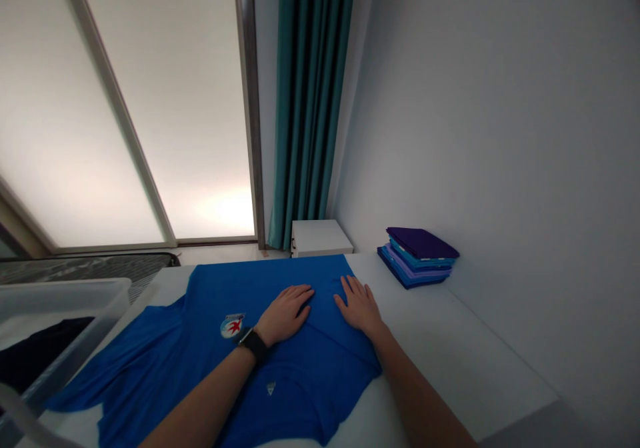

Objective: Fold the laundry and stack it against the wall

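One blue shirt (210,348) beneath both hands (284,316) (360,308)

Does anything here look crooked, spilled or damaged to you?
Nothing looks spilled or damaged. Only the stack of folded clothes by the wall looks slightly askew: its layers' edges don't line up. The blue T-shirt shows ordinary creases.

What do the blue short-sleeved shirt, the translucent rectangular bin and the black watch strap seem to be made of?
Blue short-sleeved shirt: matte fabric; soft creases suggest a thin knit, though cotton or synthetic is unclear.
Translucent rectangular bin: probably plastic, smooth, judging by its cloudy walls and rounded rim.
Black watch strap: dull and snugly curved; perhaps rubber or woven, too small to tell.
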`<state>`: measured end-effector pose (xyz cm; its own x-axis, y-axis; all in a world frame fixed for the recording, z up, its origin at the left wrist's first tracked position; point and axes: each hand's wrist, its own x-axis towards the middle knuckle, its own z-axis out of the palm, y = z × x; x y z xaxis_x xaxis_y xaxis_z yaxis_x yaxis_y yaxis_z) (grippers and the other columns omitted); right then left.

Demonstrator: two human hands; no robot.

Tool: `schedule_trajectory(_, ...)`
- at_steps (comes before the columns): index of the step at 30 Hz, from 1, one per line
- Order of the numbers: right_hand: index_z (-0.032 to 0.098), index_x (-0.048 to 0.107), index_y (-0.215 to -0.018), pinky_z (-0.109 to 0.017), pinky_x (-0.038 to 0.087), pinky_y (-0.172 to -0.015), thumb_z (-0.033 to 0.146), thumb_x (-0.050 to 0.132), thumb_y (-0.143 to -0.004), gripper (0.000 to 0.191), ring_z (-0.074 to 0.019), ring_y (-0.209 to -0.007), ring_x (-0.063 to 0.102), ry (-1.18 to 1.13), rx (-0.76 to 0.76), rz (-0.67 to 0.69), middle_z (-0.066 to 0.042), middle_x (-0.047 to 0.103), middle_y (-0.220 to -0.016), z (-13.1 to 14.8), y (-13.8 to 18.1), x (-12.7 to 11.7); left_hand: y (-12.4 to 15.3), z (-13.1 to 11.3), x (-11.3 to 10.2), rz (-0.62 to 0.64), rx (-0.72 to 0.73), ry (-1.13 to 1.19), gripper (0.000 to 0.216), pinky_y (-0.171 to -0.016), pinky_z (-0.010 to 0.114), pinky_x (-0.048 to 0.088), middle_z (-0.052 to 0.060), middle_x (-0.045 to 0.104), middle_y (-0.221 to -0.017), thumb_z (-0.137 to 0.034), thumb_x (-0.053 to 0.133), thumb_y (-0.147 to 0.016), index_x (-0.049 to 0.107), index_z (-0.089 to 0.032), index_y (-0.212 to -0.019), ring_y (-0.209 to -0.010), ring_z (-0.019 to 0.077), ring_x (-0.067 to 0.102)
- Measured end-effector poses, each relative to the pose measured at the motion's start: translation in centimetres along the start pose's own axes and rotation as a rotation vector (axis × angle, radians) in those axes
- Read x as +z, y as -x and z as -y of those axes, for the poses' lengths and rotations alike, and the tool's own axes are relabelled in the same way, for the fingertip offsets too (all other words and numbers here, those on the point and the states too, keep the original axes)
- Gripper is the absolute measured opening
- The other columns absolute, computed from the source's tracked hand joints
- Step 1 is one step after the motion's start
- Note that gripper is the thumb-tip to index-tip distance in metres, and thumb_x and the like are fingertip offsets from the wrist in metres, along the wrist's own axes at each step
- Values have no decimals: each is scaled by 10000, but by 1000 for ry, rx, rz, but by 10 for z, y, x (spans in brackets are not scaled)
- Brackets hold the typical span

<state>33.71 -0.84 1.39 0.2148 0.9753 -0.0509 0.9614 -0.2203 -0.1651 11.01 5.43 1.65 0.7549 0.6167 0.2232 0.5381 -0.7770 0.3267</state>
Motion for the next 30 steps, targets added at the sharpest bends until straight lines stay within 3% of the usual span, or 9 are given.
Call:
schedule_trajectory(9,86,333,-1465,-402,151,-1127,473,240,-943,657,-247,-1391,263,16,-32,-47,-115,326,-1529,-7,-16,-14,0,-6,-7,33,-20,-10,464,-1129,444,314,59,483,-1445,-386,363,-968,473,-230,-1391,-1322,235,441)
schedule_trajectory(15,100,236,-1504,-388,44,-1161,466,163,-963,658,-199,-1444,156,-8,-7,-21,-64,207,-1577,-17,-15,-5,-1,-3,-5,11,-5,8,456,-1133,449,309,63,493,-1437,-377,384,-963,487,-226,-1381,-1317,240,447)
schedule_trajectory(19,113,272,-1494,-409,36,-1170,457,205,-960,638,-188,-1443,169,-96,-6,-58,-55,231,-1568,-24,-13,4,-1,-2,-3,7,2,10,455,-1141,442,296,65,486,-1442,-367,387,-962,487,-220,-1381,-1325,235,438)
schedule_trajectory(25,66,397,-1428,-364,165,-1163,392,200,-956,606,-199,-1380,335,-310,48,-196,-121,412,-1479,-39,-20,2,0,-2,-4,6,6,15,448,-1134,445,304,63,495,-1434,-366,382,-963,494,-226,-1374,-1317,235,447)
schedule_trajectory(30,54,423,-1406,-317,265,-1125,345,168,-953,596,-181,-1341,395,-334,68,-239,-137,446,-1452,-50,-20,1,0,-1,-4,-3,4,24,443,-1128,451,312,68,503,-1427,-368,388,-963,506,-219,-1364,-1310,241,456)
